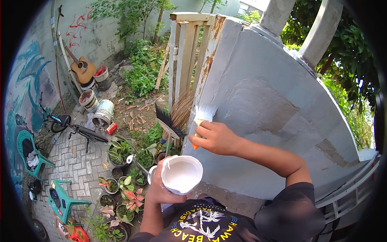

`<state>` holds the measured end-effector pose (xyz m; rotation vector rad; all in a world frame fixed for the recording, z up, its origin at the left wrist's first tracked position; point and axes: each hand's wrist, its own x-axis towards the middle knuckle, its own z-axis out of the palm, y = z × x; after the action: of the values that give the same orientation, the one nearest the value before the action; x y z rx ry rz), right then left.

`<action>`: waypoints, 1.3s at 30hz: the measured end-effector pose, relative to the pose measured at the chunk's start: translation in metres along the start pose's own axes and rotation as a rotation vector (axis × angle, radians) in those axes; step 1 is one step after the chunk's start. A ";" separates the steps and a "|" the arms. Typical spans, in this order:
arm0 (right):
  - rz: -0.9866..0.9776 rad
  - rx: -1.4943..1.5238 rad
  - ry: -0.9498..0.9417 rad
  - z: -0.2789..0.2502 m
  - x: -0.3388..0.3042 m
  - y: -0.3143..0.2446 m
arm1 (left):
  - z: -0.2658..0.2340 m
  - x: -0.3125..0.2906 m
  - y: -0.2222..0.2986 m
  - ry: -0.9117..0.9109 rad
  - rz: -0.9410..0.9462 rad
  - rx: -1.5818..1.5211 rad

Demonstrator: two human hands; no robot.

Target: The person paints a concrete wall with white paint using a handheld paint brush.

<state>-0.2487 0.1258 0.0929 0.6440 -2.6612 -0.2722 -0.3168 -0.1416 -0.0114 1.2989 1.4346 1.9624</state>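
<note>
My right hand (215,137) is closed around the handle of a paintbrush (206,112), whose white-coated bristles point up against the left part of a grey wall (258,84). An orange handle end shows below my fingers. My left hand (158,189) grips a white tub (182,174) of white paint, tilted toward me, with paint smeared on its rim. The wall's surface has smooth grey areas and rougher, darker patches. Whether the bristles press on the wall or hover just off it, I cannot tell.
Left of the wall stand a rusty metal gate (189,52), a broom (183,111) and several potted plants (133,199). Farther left are a guitar (83,70), buckets (103,113), a bicycle (86,131) and a green stool (64,197). A ladder (350,193) lies at the right.
</note>
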 end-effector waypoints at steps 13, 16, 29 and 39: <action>1.146 1.087 0.572 0.089 -0.112 -0.067 | 0.007 -0.003 -0.006 0.011 -0.084 -0.019; 1.311 1.254 0.892 0.084 -0.145 -0.089 | 0.016 0.003 -0.014 -0.041 -0.125 -0.013; 1.315 0.912 1.031 -0.051 -0.272 -0.127 | 0.115 0.035 -0.019 -0.293 -0.016 -0.022; 0.928 0.600 1.343 -0.193 -0.335 -0.167 | 0.205 0.007 -0.001 -0.395 -0.051 -0.030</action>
<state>0.1717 0.1192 0.1140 -0.2949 -1.3939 0.9086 -0.1481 -0.0258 0.0014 1.5161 1.2249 1.5748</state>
